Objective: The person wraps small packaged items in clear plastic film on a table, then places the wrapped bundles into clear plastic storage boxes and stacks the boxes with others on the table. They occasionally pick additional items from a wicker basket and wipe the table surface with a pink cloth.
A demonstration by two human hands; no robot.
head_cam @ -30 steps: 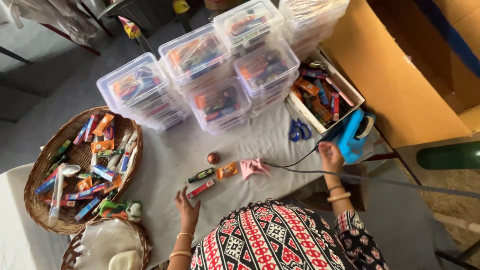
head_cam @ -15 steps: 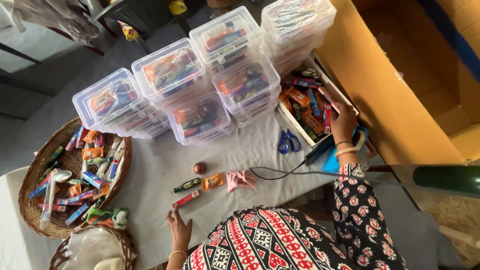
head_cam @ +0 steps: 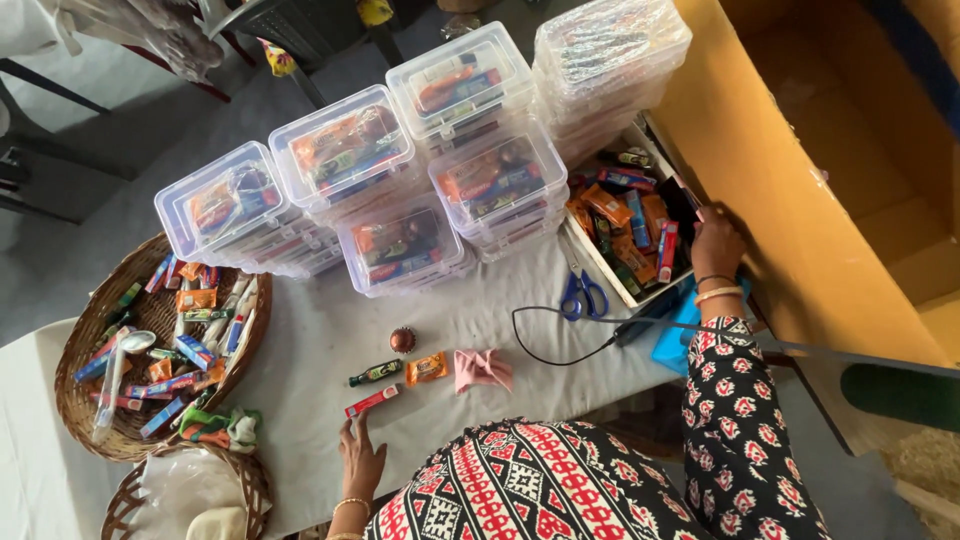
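Observation:
My left hand (head_cam: 360, 463) rests flat on the white tablecloth (head_cam: 320, 345) near the front edge, fingers apart, just below a small red packet (head_cam: 372, 401). My right hand (head_cam: 716, 246) reaches into the right end of a white tray (head_cam: 600, 262) full of small colourful packets, fingers curled among them; whether it holds one is hidden. In a row before me lie a dark green tube (head_cam: 376, 373), an orange sachet (head_cam: 427, 368), a pink folded cloth (head_cam: 482, 369) and a small brown ball (head_cam: 402, 340).
Several stacks of clear lidded plastic boxes (head_cam: 400, 240) fill the table's far side. Blue-handled scissors (head_cam: 582, 294) and a black cable (head_cam: 545, 340) lie by the tray. A wicker basket (head_cam: 85, 410) of packets sits at left, a second basket (head_cam: 125, 500) below it. A large cardboard box (head_cam: 790, 200) stands right.
My right hand has put down the blue tool it held by the table's right edge and moved up into the tray of packets. My left hand has stayed on the table.

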